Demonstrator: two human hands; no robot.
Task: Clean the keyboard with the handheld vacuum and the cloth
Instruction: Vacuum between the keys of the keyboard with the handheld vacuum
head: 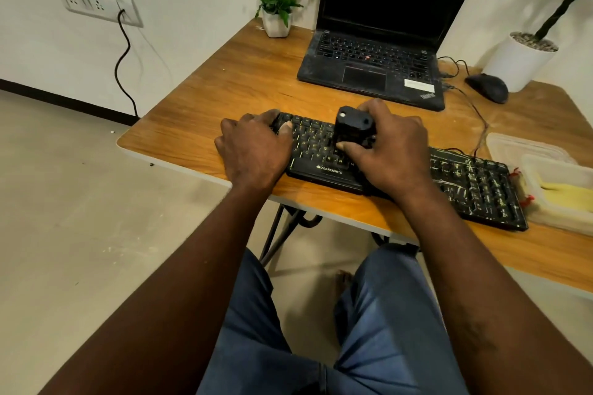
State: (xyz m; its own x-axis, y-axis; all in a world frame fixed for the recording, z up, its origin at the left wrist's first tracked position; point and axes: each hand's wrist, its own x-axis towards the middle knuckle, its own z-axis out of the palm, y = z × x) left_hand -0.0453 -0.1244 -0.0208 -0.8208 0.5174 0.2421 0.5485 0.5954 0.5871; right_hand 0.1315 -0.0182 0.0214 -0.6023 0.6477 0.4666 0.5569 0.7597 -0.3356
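Note:
A black Zebronics keyboard lies along the front edge of the wooden table. My right hand grips a small black handheld vacuum, held upright on the keys near the keyboard's middle. My left hand rests on the keyboard's left end, fingers curled over its far corner and thumb on the keys. A yellow cloth lies inside a clear plastic container just right of the keyboard.
An open black laptop stands behind the keyboard. A black mouse and a white plant pot sit at the back right, a small flower pot at the back left. Thin wires run from the laptop toward the keyboard's right end.

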